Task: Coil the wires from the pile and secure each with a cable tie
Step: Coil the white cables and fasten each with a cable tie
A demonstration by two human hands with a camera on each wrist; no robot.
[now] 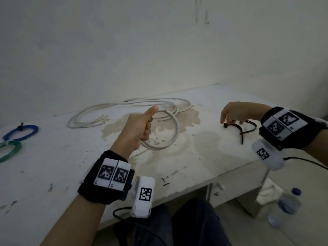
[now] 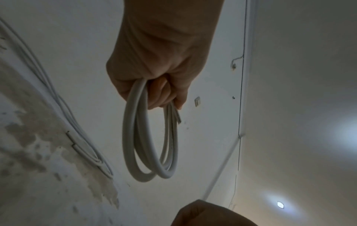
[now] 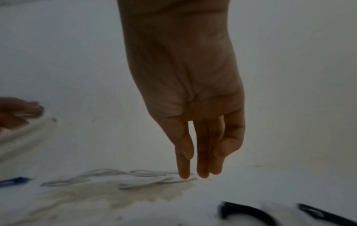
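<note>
My left hand grips a coiled white wire above the middle of the table, thumb up. In the left wrist view the white coil hangs in loops from the curled fingers, its cut ends sticking out. My right hand hovers with straight fingers just over the black cable ties at the table's right; in the right wrist view the black ties lie below the fingertips, untouched. A pile of loose white wires lies at the back of the table.
A blue coil and a green coil lie at the table's left edge. The white table has a brown stain in its middle and meets a wall behind. A plastic water bottle stands on the floor at right.
</note>
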